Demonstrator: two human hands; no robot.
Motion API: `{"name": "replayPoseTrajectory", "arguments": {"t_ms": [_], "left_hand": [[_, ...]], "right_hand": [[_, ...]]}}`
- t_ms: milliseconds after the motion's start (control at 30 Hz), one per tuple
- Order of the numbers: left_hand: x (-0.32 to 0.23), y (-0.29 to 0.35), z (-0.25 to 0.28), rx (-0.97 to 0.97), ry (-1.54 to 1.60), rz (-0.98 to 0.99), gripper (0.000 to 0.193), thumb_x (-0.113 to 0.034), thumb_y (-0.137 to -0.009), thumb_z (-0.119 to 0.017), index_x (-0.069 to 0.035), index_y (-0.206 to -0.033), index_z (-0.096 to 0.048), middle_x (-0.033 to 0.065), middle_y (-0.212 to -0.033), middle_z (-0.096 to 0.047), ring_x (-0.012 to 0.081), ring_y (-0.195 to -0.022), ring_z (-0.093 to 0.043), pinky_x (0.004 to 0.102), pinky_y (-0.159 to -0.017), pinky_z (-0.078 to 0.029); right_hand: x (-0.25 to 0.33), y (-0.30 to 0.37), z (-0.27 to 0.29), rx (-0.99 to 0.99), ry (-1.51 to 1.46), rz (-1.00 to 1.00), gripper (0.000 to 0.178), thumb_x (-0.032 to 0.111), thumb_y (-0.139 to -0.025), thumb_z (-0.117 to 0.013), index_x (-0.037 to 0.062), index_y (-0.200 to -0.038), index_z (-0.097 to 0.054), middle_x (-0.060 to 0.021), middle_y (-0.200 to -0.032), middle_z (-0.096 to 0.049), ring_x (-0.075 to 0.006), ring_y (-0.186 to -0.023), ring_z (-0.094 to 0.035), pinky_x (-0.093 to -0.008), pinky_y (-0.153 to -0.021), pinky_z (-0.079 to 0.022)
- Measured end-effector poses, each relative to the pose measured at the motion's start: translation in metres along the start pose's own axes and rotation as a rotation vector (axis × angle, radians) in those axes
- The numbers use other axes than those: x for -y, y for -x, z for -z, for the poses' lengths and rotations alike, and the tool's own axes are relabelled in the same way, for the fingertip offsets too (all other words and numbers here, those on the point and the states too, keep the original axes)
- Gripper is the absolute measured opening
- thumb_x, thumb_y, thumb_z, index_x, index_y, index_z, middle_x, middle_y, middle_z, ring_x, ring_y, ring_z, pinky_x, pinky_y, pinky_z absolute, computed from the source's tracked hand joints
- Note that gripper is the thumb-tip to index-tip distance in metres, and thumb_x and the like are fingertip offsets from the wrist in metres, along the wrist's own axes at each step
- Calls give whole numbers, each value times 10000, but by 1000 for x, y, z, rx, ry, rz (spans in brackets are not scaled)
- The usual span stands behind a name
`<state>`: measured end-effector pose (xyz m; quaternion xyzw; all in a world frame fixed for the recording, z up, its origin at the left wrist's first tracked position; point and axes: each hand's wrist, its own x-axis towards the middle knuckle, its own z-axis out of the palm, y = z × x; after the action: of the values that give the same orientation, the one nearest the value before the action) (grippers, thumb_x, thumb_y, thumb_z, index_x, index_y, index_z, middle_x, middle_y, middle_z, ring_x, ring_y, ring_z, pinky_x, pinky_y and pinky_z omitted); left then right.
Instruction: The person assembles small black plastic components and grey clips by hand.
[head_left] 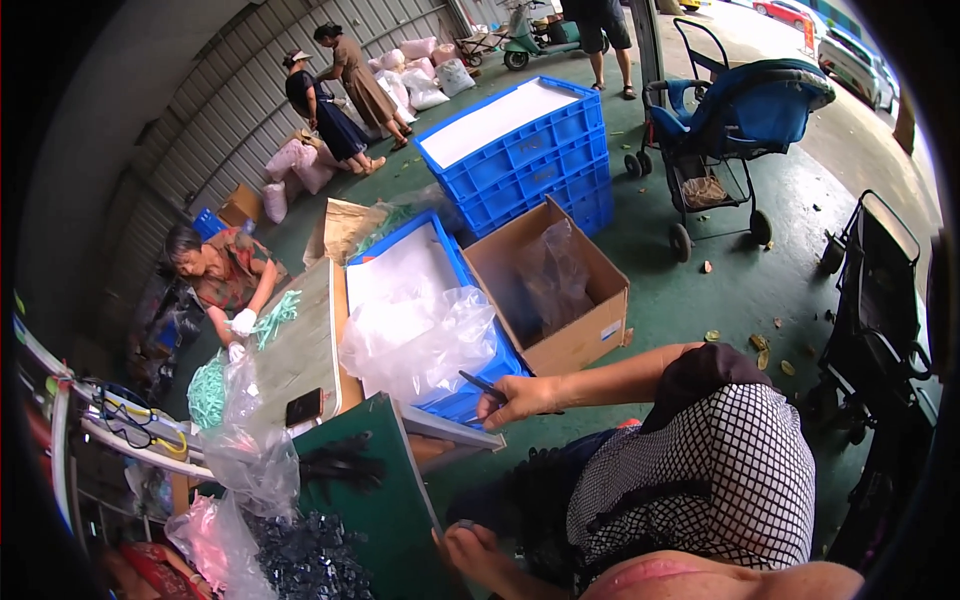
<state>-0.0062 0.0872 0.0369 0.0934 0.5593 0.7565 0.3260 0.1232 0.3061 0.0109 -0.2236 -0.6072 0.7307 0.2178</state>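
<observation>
My right hand [512, 400] is closed around a slim dark pen-like tool [480, 383], out past the table corner beside a blue crate. The tool's exact kind is not clear. Low in the view, my left hand [478, 553] is curled at the edge of the green tabletop [408, 510]. Something small and grey shows at its fingertips, too small to name. A bunch of black strips [345, 465] lies on the green top. Beyond it is a heap of shiny black pieces [310, 555], next to a clear plastic bag [255, 465].
Clear plastic sheeting [425, 345] covers a blue crate [465, 405] beside an open cardboard box [590, 335]. Stacked blue crates [540, 155] stand behind. Opposite, a gloved co-worker [225, 270] handles pale green strips [278, 315]. A phone [304, 406] lies nearby; a stroller [740, 110] stands right.
</observation>
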Motion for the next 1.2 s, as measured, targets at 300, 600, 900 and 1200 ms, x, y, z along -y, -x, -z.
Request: {"name": "replayPoseTrajectory", "arguments": {"t_ms": [300,600,900,1200], "left_hand": [[7,0,-1,80,-65,-14,237,-226,-877,-538,-75,-1044,-462,-25,-750,-396,23,-595,-368,128,-499,-326],[17,7,-15,222,-81,-52,177,-204,-870,-494,-34,-825,-478,-20,-675,-382,44,-537,-343,142,-471,-277],[13,15,-11,258,-91,-3,183,-245,-894,-507,-70,-852,-474,-35,-742,-352,12,-613,-339,107,-508,-302],[18,9,-20,200,-128,-5,141,-173,-872,-469,-40,-826,-475,-20,-700,-359,45,-586,-335,157,-505,-287]], "right_hand": [[-4,6,-8,34,40,8,159,145,-757,-678,60,-863,-595,30,-763,-557,-71,-698,-494,-206,-594,-387],[-14,11,-31,188,9,-38,192,151,-738,-693,72,-875,-583,30,-758,-563,-50,-683,-500,-199,-580,-395],[-16,24,-47,281,41,-44,232,171,-727,-699,72,-895,-574,26,-809,-564,-61,-725,-504,-210,-612,-403],[40,-17,140,-581,67,99,126,193,-792,-641,73,-815,-609,9,-648,-533,-53,-533,-447,-217,-442,-336]]}}
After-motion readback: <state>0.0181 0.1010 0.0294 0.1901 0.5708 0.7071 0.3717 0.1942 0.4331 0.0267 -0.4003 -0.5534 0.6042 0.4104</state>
